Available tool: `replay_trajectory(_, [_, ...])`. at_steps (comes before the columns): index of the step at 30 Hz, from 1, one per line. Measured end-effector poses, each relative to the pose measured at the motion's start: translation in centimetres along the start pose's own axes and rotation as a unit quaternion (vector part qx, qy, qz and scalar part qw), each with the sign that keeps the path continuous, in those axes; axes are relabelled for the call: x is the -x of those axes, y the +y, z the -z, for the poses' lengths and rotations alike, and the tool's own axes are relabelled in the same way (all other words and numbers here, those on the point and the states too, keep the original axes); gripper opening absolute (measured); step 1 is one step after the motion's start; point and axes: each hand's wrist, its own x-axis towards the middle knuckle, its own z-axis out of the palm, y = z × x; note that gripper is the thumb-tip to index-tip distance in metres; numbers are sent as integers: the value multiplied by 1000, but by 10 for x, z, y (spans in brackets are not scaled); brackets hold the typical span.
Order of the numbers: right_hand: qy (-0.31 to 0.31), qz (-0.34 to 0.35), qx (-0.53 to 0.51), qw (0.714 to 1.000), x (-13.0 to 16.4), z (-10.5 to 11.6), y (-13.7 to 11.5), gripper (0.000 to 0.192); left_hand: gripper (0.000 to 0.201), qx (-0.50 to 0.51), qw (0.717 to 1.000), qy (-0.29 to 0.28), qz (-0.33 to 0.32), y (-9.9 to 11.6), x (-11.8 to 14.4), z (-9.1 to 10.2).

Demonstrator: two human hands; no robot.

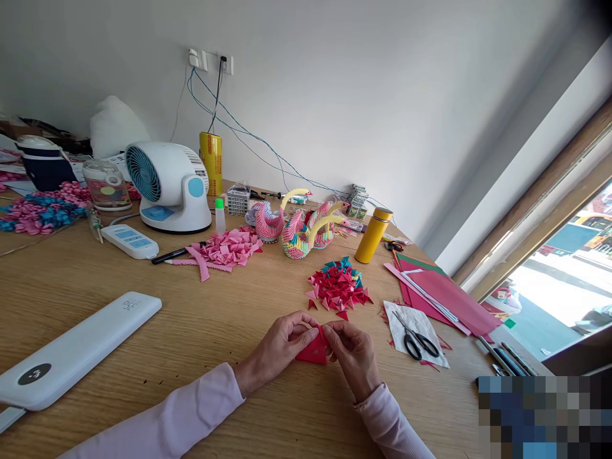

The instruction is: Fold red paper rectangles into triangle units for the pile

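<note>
Pinched between both hands, a small red paper piece [313,350], held just above the wooden table [201,338] near its front edge. Left hand [280,347] closed on the paper's left side, fingers curled over the top; right hand [354,354] closed on its right side, thumb and forefinger meeting at the upper fold. Just beyond, a heap of folded red and teal triangles [338,287]. To the right, black scissors [417,341] lying on a white scrap, beside red paper sheets [447,293]. Farther back, a yellow flask [373,234], colourful paper swans [306,229], a pink paper pile [227,248] and a white desk fan [167,185].
</note>
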Motion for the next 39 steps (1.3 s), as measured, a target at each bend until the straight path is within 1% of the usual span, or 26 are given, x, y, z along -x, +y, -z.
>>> replay_trajectory(7, [-15,9,13,1000,0,0,1,41,24,-72,997,12,-31,1,1,1])
replay_trajectory(11, [-22,16,43,999,1,-1,1,42,25,-102,994,23,-35,3,2,1])
replay_trajectory(15, [-20,17,54,998,0,-1,5,40,25,-76,996,22,-28,3,3,0])
replay_trajectory(23, [-51,-10,5,999,-1,2,5,39,31,-6,1000,-7,3,2,1,0])
replay_trajectory(27, [-60,-18,-21,998,-1,3,1,37,33,3,1000,-12,-2,1,0,-1])
replay_trajectory(33, [-68,-37,-36,996,-1,3,0,36,28,-7,1000,-3,-11,-1,0,1])
replay_trajectory(39, [-67,-22,6,998,-1,3,-1,36,27,13,1000,-15,-7,0,1,0])
